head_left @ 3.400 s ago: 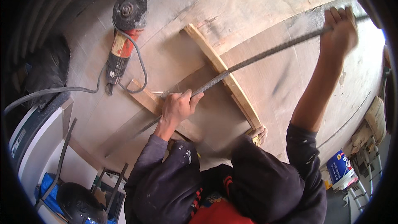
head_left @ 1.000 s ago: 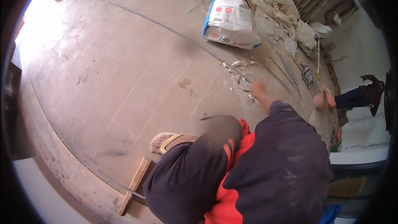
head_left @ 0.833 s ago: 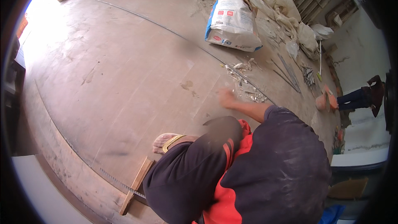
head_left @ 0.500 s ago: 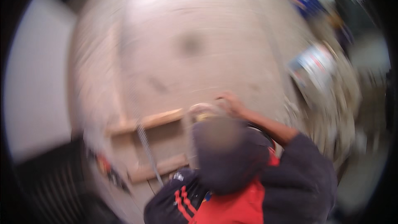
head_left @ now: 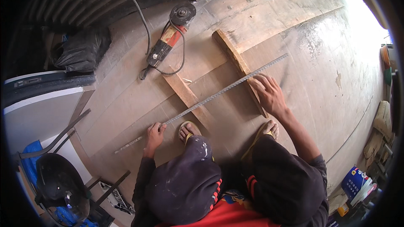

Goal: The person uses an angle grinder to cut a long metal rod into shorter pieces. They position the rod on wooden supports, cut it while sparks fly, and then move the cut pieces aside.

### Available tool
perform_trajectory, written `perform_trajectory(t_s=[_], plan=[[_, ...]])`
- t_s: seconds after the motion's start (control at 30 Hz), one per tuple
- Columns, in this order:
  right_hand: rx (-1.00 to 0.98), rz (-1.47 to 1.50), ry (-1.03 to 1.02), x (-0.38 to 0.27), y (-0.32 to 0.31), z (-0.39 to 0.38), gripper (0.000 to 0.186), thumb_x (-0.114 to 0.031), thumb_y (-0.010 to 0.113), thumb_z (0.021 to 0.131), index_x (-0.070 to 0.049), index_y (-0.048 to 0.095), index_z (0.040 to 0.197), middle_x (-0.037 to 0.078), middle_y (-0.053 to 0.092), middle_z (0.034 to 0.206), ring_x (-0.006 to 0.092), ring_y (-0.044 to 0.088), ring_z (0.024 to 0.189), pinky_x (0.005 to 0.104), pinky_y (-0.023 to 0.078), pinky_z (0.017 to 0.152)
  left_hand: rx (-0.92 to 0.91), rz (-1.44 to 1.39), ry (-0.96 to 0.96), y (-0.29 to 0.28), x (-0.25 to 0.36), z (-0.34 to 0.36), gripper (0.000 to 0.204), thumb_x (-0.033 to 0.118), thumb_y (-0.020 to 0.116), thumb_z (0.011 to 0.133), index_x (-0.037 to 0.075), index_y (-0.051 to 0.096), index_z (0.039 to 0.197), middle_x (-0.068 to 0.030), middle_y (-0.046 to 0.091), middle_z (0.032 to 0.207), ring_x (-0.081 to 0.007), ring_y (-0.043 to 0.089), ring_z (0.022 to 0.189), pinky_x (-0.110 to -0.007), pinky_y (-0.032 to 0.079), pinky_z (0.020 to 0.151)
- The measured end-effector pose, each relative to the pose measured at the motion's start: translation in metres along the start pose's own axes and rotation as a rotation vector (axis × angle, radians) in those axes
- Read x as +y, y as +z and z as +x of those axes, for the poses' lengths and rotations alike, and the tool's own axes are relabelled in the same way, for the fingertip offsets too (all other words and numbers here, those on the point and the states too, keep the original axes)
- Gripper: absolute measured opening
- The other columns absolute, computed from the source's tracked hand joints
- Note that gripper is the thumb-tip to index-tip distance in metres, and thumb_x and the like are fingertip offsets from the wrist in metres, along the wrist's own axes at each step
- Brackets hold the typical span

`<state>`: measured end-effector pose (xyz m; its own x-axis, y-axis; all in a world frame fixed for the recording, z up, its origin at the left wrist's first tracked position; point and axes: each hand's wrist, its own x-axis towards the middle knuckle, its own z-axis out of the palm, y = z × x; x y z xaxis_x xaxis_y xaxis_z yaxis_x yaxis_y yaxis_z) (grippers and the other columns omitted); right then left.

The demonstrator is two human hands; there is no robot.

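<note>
A long ribbed steel rebar (head_left: 229,87) lies slantwise across two wooden pieces, a near-left board (head_left: 184,91) and a longer timber (head_left: 231,53) to the right. My left hand (head_left: 154,138) pinches the rebar towards its left end, between thumb and fingers. Over the right timber, just beside the rebar, is my right hand (head_left: 269,93), its fingers bent and drawn together. Whether those fingertips hold anything is hidden. Both my feet, in sandals, stand close to the wood on the near side of the rebar.
An angle grinder (head_left: 169,42) with a looped cord lies at upper left on the tiled floor (head_left: 303,96). A black plastic bag (head_left: 82,50) sits left of it. A dark curved mask (head_left: 63,180) and metal bars are at lower left. A blue packet (head_left: 354,181) lies lower right.
The view has swung round and steadied from a heavy blur. The grinder and both hands now show clearly, with the left hand on the rebar and the right beside it.
</note>
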<state>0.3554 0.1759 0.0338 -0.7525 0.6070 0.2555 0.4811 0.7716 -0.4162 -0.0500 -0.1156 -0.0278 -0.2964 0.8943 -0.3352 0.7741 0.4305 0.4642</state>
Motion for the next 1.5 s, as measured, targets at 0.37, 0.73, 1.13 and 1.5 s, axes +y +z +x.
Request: perform_trajectory(t_s=[0.37,0.73,1.13,1.5], plan=[[-0.101,-0.224,0.048,0.073,-0.014,0.023,0.027,0.002,0.052,0.081,-0.005,0.063,0.105,0.011,0.060,0.106,0.0273,0.055,0.111,0.0413,0.040,0.107,0.090,-0.120,-0.014,0.001,0.054,0.027,0.037,0.034,0.063,0.092,-0.001,0.059,0.080,-0.0197,0.061,0.076,-0.0385,0.059,0.071,-0.046,0.045,0.064],[0.131,-0.300,0.238,0.106,-0.010,0.034,0.026,-0.006,0.061,0.088,-0.005,0.061,0.114,0.013,0.059,0.117,0.0313,0.054,0.115,0.0428,0.044,0.101,0.234,-0.168,0.110,0.010,0.089,0.063,0.031,0.030,0.066,0.090,-0.001,0.062,0.092,-0.0183,0.065,0.088,-0.0371,0.062,0.083,-0.043,0.048,0.072],[-0.049,0.265,0.704,0.025,0.026,-0.021,0.050,-0.033,0.064,0.090,-0.004,0.050,0.129,0.023,0.056,0.117,0.0399,0.057,0.108,0.0451,0.046,0.093,0.164,-0.019,-0.007,0.007,0.054,0.051,0.040,0.037,0.056,0.096,-0.001,0.057,0.083,-0.0220,0.060,0.073,-0.0429,0.059,0.072,-0.048,0.043,0.064],[-0.088,0.258,0.635,0.007,0.053,-0.034,0.063,-0.017,0.068,0.080,0.002,0.042,0.135,0.022,0.054,0.125,0.0372,0.049,0.119,0.0436,0.040,0.103,0.219,0.022,0.083,0.007,0.051,0.058,0.052,0.047,0.054,0.094,0.002,0.054,0.068,-0.0193,0.054,0.059,-0.0412,0.055,0.057,-0.048,0.038,0.054]])
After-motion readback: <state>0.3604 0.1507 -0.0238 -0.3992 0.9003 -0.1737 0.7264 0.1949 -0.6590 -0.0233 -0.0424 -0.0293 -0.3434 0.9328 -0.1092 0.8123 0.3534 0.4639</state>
